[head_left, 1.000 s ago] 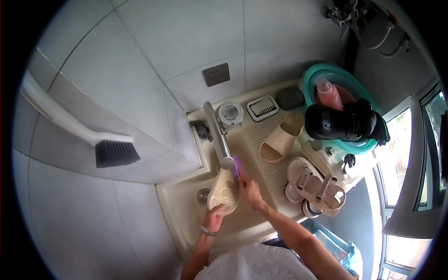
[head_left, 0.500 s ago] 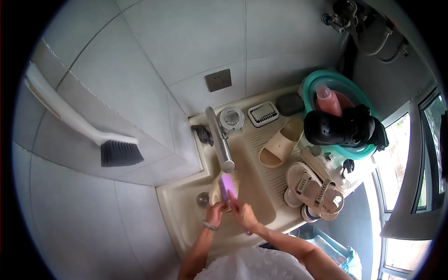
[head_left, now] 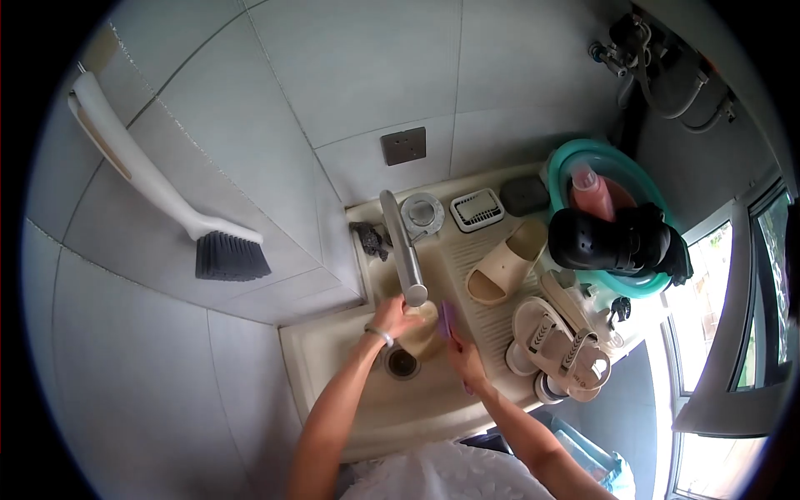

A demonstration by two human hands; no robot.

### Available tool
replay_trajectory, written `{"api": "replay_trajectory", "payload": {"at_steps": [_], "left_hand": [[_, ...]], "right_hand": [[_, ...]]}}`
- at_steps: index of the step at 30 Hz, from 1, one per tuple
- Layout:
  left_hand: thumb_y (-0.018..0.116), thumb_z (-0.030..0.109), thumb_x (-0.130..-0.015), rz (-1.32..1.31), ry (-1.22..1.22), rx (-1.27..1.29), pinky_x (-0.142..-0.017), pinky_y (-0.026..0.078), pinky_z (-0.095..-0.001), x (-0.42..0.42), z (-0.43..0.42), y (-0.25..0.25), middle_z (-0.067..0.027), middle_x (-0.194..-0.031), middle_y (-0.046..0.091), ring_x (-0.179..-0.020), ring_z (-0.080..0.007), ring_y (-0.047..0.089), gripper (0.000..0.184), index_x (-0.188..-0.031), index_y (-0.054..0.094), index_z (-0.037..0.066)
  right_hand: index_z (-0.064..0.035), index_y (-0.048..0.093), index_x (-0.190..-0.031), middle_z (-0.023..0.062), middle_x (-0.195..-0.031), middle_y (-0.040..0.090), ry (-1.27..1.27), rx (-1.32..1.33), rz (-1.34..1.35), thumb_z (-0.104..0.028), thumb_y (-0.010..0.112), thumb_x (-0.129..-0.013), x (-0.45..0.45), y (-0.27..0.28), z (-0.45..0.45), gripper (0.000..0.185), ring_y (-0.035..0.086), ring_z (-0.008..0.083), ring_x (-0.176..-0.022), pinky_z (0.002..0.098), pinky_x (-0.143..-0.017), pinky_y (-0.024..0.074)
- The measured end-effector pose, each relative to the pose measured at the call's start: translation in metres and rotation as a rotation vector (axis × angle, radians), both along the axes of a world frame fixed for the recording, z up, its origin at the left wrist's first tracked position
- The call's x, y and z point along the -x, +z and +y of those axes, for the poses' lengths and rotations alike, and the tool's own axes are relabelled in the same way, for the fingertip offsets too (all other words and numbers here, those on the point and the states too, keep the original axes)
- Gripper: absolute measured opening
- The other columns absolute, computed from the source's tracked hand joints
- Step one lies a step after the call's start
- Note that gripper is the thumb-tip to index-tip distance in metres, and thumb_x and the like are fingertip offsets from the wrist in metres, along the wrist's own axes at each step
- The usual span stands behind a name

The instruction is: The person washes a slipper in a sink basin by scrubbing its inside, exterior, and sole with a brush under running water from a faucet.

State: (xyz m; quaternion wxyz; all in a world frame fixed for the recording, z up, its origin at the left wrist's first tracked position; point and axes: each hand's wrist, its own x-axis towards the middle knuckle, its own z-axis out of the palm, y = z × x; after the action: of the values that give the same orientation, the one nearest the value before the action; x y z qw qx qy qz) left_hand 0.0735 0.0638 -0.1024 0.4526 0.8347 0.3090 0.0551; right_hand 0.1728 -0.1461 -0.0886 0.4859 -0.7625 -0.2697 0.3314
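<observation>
Beneath the metal faucet (head_left: 404, 258), my left hand (head_left: 392, 317) is closed on a beige slipper (head_left: 423, 335), which is tilted over the sink basin (head_left: 350, 408). A purple brush (head_left: 447, 320) is gripped in my right hand (head_left: 467, 364), just to the right of the slipper. The brush's bristles cannot be made out, nor whether they touch the slipper. The drain (head_left: 402, 362) shows below the slipper. A second beige slipper (head_left: 504, 265) lies on the ribbed drainboard to the right.
Beige sandals (head_left: 550, 346) sit at the right edge of the counter. Behind them, a teal basin (head_left: 567, 158) holds a pink bottle (head_left: 592, 193) and black footwear (head_left: 596, 240). A soap dish (head_left: 477, 210) stands by the wall. A long-handled brush (head_left: 154, 179) hangs at left.
My left hand has moved up and forward along the slipper. The purple brush has shifted right, from over the slipper to its side. The drain now shows more fully.
</observation>
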Motion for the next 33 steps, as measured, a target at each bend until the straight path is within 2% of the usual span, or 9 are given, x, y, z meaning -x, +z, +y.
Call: {"api": "replay_trajectory", "payload": {"at_steps": [8,14,18,21,23,26,28,30,33], "left_hand": [[0.077,0.014,-0.067,-0.153,0.25,-0.396,-0.11,0.022,-0.0499,-0.036,-0.027,-0.06,-0.0203,-0.147,0.02,-0.135,-0.0403,0.023,0.088,-0.14,0.031,-0.003],[0.076,0.014,-0.068,-0.07,0.158,-0.578,-0.109,0.025,-0.0494,-0.012,-0.052,-0.054,-0.0197,-0.143,0.027,-0.132,-0.04,0.027,0.085,-0.139,0.032,-0.002],[0.078,0.021,-0.072,-0.158,0.677,-0.274,-0.105,0.031,-0.0433,0.007,-0.104,-0.076,-0.0191,-0.128,0.038,-0.119,-0.0383,0.038,0.064,-0.123,0.044,0.0],[0.076,0.029,-0.077,0.118,0.864,-0.097,-0.083,0.046,-0.0369,0.016,-0.113,-0.119,-0.0179,-0.093,0.062,-0.088,-0.0294,0.06,0.056,-0.116,0.051,-0.003],[0.073,0.038,-0.079,0.205,0.497,0.695,-0.08,0.047,-0.0374,0.011,-0.105,-0.132,-0.0166,-0.094,0.064,-0.086,-0.0288,0.061,0.051,-0.105,0.057,-0.003],[0.067,0.026,-0.083,-0.243,0.644,0.55,-0.071,0.049,-0.0323,-0.006,-0.118,-0.167,-0.0109,-0.09,0.066,-0.079,-0.0176,0.062,0.036,-0.104,0.061,-0.003],[0.067,0.029,-0.083,-0.207,0.676,0.528,-0.072,0.049,-0.0329,-0.005,-0.119,-0.162,-0.0122,-0.091,0.067,-0.081,-0.018,0.063,0.041,-0.108,0.06,-0.003],[0.067,0.032,-0.084,-0.167,0.711,0.509,-0.073,0.05,-0.0335,0.0,-0.122,-0.153,-0.0136,-0.093,0.068,-0.083,-0.0184,0.064,0.045,-0.112,0.059,-0.003],[0.06,0.022,-0.088,-0.52,0.804,1.042,-0.077,0.05,-0.0307,0.024,-0.117,-0.133,-0.0082,-0.098,0.067,-0.088,-0.0193,0.065,0.034,-0.114,0.059,0.001]], "right_hand": [[-0.0159,0.054,-0.13,0.0266,-0.073,0.052,0.003,0.142,-0.017,-0.024,0.052,-0.093,0.009,0.024,-0.029,0.038,0.047,0.0176,-0.059,0.0349,-0.06,0.0457],[-0.0193,0.052,-0.132,0.0146,-0.063,0.044,0.02,0.158,0.066,-0.024,0.053,-0.093,0.015,0.015,-0.037,0.039,0.043,0.012,-0.058,0.0318,-0.055,0.0426],[-0.0191,0.052,-0.133,0.0085,-0.061,0.041,-0.002,0.147,0.043,-0.024,0.053,-0.093,0.013,-0.002,-0.04,0.04,0.04,0.0099,-0.058,0.0305,-0.052,0.0401],[-0.0183,0.052,-0.132,0.0106,-0.062,0.043,0.007,0.168,0.075,-0.024,0.053,-0.093,0.016,-0.014,-0.04,0.04,0.042,0.0102,-0.059,0.0311,-0.054,0.0414],[-0.0179,0.052,-0.132,0.0129,-0.062,0.046,0.012,0.189,0.085,-0.025,0.054,-0.093,0.017,-0.014,-0.038,0.04,0.044,0.0104,-0.06,0.0317,-0.056,0.0428],[-0.0166,0.052,-0.132,0.0189,-0.067,0.052,-0.009,0.173,-0.063,-0.027,0.054,-0.093,0.02,-0.007,-0.033,0.04,0.05,0.0114,-0.065,0.0329,-0.061,0.0453],[-0.0149,0.054,-0.131,0.005,-0.064,0.049,0.0,0.211,0.004,-0.027,0.053,-0.094,0.016,-0.004,-0.032,0.038,0.045,0.0061,-0.063,0.0271,-0.055,0.0414],[-0.0151,0.054,-0.131,0.0062,-0.064,0.046,-0.021,0.208,0.009,-0.027,0.053,-0.094,0.014,-0.002,-0.034,0.038,0.044,0.0063,-0.063,0.0272,-0.055,0.0412],[-0.0173,0.054,-0.131,0.014,-0.067,0.048,-0.015,0.209,0.022,-0.026,0.053,-0.094,0.009,-0.001,-0.04,0.038,0.047,0.0088,-0.064,0.0297,-0.058,0.0435]]}}
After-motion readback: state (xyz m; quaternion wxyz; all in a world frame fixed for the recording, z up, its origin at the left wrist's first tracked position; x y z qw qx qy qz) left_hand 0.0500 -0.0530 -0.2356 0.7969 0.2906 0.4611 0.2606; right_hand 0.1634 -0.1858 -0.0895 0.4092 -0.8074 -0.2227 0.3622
